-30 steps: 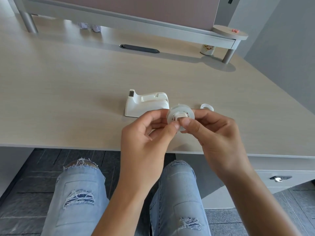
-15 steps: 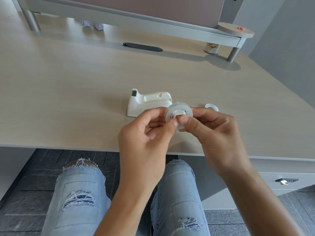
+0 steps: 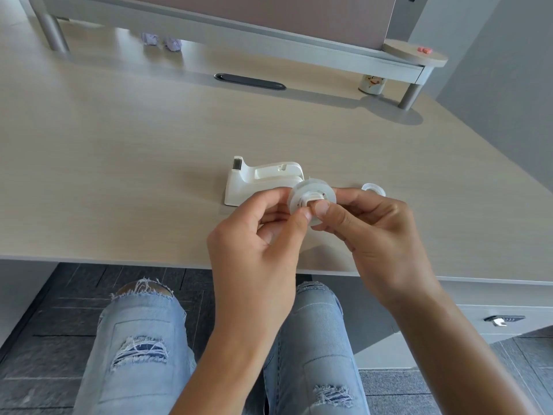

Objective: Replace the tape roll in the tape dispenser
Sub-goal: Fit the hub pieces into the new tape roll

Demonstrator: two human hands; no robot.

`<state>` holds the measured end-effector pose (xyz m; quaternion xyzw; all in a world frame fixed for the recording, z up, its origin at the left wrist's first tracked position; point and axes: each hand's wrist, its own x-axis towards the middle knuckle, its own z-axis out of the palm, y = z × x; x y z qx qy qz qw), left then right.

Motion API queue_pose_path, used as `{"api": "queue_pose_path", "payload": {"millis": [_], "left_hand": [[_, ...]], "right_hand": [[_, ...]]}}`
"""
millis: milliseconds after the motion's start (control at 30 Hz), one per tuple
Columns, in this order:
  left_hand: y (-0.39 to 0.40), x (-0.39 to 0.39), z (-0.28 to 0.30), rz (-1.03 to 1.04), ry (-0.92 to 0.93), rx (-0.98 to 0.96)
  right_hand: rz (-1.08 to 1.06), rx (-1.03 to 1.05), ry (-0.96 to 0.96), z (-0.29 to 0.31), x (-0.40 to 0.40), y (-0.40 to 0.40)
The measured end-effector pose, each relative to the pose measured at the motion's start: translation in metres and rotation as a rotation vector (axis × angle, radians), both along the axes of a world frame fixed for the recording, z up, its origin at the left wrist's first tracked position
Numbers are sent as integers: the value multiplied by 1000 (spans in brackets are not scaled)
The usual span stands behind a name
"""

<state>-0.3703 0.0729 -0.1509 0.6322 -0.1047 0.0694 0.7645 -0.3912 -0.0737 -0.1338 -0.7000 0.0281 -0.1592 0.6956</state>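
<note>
Tape is the matter in hand: a translucent white plastic roll of clear tape [image 3: 311, 194], with a small white hub visible in its centre hole, is held in the air just in front of the white plastic tape dispenser [image 3: 257, 182], overlapping the dispenser's rear end in the head view. The dispenser sits on the pale wood-grain desk [image 3: 119, 163] with its cutter end pointing away from the roll and its cradle empty. The left hand [image 3: 257, 250] pinches the roll's near edge between thumb and fingertips, while the right hand [image 3: 377, 238] closes on the opposite side, its thumb pressed near the hub; both hands are clamped on the roll, neither one slack. A second, smaller clear plastic ring [image 3: 373, 189] lies flat on the desk just beyond the roll from the dispenser, probably the spent core. The step in hand appears to be seating the hub in the new roll before it goes into the cradle. The roll should be light and fairly stiff, with smooth, somewhat slippery flat faces and a tacky outer wrap; holding it by the rim and faces looks safest, leaving the hub's ends free for the dispenser's slots. Whether the hub is fully seated cannot be told from this view.
</note>
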Motion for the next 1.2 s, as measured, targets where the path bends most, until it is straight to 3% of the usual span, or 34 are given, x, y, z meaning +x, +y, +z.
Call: {"api": "queue_pose_path", "payload": {"millis": [300,667,1200], "left_hand": [[2,3,-4,26,0,5],[11,12,1,-140,135,-230],[13,14,-1,-137,165,-257]], "right_hand": [[18,-7,8,-1,4,2],[120,14,9,0,7,-5],[147,36,8,-8,9,-7]]}}
